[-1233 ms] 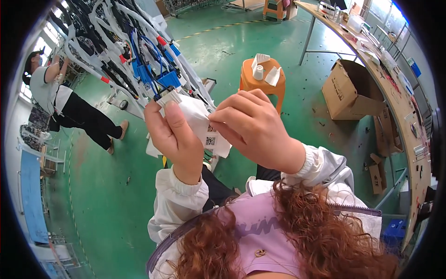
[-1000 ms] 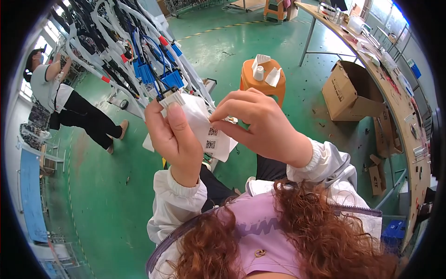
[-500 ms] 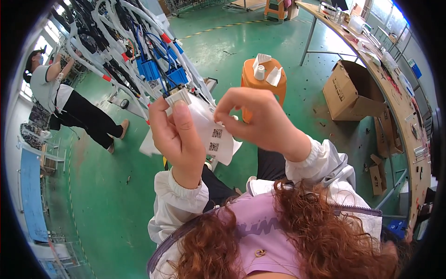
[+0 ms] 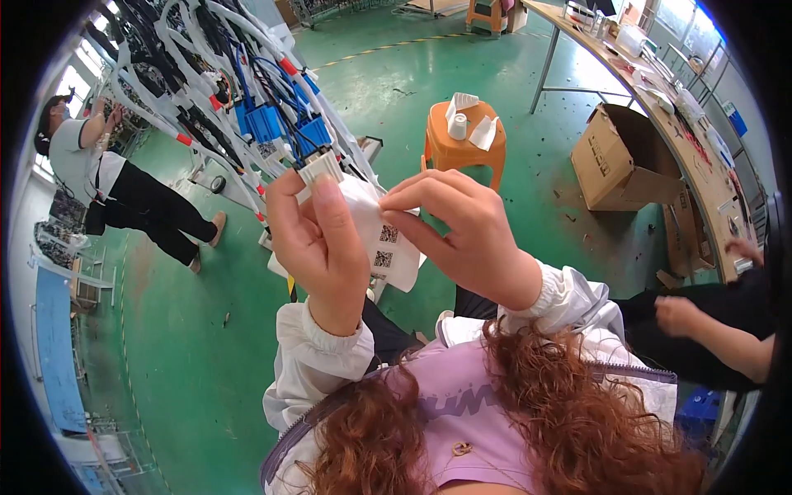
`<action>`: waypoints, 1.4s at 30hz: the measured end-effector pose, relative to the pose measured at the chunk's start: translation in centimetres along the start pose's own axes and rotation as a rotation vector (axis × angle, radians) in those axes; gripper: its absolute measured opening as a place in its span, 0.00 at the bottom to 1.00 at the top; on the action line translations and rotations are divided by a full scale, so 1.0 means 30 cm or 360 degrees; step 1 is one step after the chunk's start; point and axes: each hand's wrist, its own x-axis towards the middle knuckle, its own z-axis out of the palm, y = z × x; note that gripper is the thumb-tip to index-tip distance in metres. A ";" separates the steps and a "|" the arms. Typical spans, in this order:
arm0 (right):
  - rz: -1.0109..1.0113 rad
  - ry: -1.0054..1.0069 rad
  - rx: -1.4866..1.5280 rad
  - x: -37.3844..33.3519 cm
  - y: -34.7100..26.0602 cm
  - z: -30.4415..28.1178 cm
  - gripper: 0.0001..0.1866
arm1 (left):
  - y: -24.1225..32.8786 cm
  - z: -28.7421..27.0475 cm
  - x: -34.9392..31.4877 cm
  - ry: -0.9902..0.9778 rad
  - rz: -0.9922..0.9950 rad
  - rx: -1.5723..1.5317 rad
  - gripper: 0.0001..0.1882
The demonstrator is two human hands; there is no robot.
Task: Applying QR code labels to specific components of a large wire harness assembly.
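My left hand [image 4: 323, 247] is closed, thumb in front, on a white plastic connector [image 4: 318, 167] at the lower end of the hanging wires. A white sheet of labels [image 4: 402, 268] printed with square codes hangs just behind and right of that hand. My right hand [image 4: 472, 235] pinches at the sheet's upper right edge, thumb against forefinger; whether a single label is between the tips is too small to tell. Blue connectors [image 4: 264, 124] sit among the wires above my left hand.
A wire harness [image 4: 190, 74] in white and black wrapping hangs at upper left. An orange stool [image 4: 462, 153] bears a white roll and paper pieces. Right, a cardboard box [image 4: 615, 165] stands by a long workbench [image 4: 652, 95]. One person [image 4: 124, 173] stands left; another person's hand [image 4: 681, 316] shows right.
My right hand has turned and lowered slightly, its fingertips now pinched at the sheet's edge. My left hand keeps its grip. Another person has come into view at right.
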 end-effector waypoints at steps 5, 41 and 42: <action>0.0094 0.0035 0.0124 -0.006 0.023 0.013 0.04 | 0.010 0.002 0.001 -0.0007 -0.0065 -0.0035 0.10; -0.1048 0.0734 -0.0778 0.166 -0.017 0.008 0.14 | 0.065 -0.023 0.014 -0.0240 -0.0113 -0.0174 0.08; -0.1048 0.0725 -0.0770 0.167 -0.019 0.006 0.14 | 0.065 -0.024 0.014 -0.0238 -0.0125 -0.0193 0.09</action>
